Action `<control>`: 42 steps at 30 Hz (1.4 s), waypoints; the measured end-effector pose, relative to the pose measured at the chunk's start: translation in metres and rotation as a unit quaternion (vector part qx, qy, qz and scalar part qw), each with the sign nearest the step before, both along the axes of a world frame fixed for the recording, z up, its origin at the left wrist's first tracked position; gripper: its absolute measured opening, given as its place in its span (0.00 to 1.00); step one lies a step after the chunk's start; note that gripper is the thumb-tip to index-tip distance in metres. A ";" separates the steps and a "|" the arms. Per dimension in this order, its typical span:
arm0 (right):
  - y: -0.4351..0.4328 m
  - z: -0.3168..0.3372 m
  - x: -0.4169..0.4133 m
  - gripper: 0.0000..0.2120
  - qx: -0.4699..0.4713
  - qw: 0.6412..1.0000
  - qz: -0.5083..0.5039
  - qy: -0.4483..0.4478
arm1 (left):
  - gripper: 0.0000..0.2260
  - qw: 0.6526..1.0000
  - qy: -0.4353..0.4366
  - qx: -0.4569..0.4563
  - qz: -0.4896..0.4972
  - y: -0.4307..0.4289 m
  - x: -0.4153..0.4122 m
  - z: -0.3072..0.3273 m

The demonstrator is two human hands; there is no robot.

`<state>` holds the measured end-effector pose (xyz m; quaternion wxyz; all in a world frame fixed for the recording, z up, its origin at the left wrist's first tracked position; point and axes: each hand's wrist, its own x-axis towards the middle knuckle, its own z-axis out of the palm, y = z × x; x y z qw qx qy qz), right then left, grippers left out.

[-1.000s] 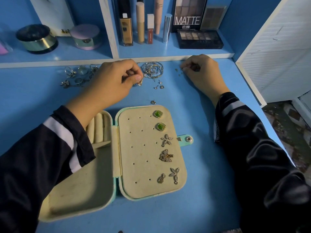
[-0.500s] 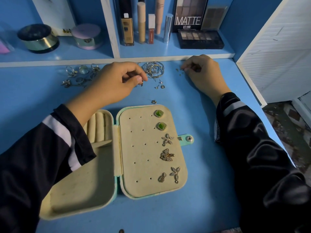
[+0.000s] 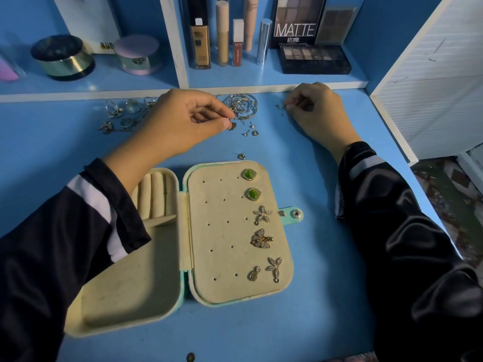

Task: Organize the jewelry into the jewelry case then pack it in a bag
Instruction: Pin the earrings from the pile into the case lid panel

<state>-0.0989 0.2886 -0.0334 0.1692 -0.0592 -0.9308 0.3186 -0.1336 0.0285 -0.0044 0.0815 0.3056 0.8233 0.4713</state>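
Observation:
A mint jewelry case [image 3: 188, 288] lies open on the blue table; its cream lid panel carries several earrings down the right column, two with green stones [image 3: 250, 174]. My left hand [image 3: 180, 124] hovers beyond the case and pinches a small earring [image 3: 232, 125] between thumb and forefinger. My right hand [image 3: 317, 108] rests at the back right, fingers curled, pinching something tiny among scattered earring backs [image 3: 280, 107]. Loose stud earrings [image 3: 251, 130] and one more [image 3: 240, 155] lie between my hands. A heap of bangles and chains [image 3: 241, 105] sits behind them; rings [image 3: 122, 114] lie at the back left.
Behind the table edge a shelf holds two round jars [image 3: 62, 57], foundation and lipstick tubes [image 3: 222, 35] and a matte eyeshadow palette [image 3: 313, 58]. A white panel [image 3: 431, 82] walls the right side. The table's right edge drops to the floor [image 3: 449, 194]. A small dark piece [image 3: 190, 357] lies near the front edge.
My left hand has lifted slightly and shifted right with the small earring pinched in it. My right hand has stayed at the earring backs.

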 end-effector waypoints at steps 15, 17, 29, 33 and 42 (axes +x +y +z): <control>-0.002 0.004 0.008 0.02 0.001 1.000 -0.010 -0.004 | 0.03 0.991 0.120 -0.039 0.038 -0.004 -0.001 -0.005; -0.004 0.006 0.014 0.02 -0.019 1.000 -0.012 -0.002 | 0.02 0.991 0.121 -0.029 0.038 -0.006 0.002 -0.005; -0.042 0.021 0.082 0.03 -0.106 0.994 0.019 0.025 | 0.02 0.995 0.074 0.054 0.025 -0.019 0.042 0.011; -0.057 0.022 0.106 0.03 -0.096 0.994 0.039 0.027 | 0.02 0.996 0.066 0.065 0.010 -0.029 0.057 0.012; -0.085 0.019 0.145 0.03 -0.103 0.993 0.061 0.000 | 0.03 0.997 0.031 0.070 0.020 -0.043 0.091 0.007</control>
